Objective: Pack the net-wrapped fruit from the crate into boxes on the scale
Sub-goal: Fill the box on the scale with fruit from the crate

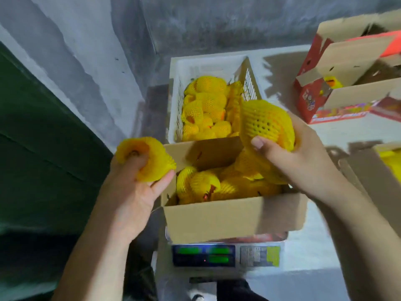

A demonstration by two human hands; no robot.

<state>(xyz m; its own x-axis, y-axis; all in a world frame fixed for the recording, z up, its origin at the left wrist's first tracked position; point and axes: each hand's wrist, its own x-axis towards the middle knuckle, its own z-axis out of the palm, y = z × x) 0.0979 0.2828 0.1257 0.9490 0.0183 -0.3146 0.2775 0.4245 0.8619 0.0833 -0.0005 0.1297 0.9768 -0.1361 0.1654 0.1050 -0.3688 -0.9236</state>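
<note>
An open cardboard box (234, 216) stands on the digital scale (225, 255) and holds several fruits in yellow foam nets. Behind it a white plastic crate (208, 66) holds several more netted fruits. My left hand (132, 192) grips one netted fruit (149, 161) just left of the box's left wall. My right hand (297, 157) grips a larger netted fruit (267, 122) above the box's right rear corner, thumb on its near side.
A red printed carton (338, 92) with open flaps and a netted fruit inside sits at the back right on the white table. Another box (388, 157) with yellow nets shows at the right edge. A grey wall and a dark green surface lie to the left.
</note>
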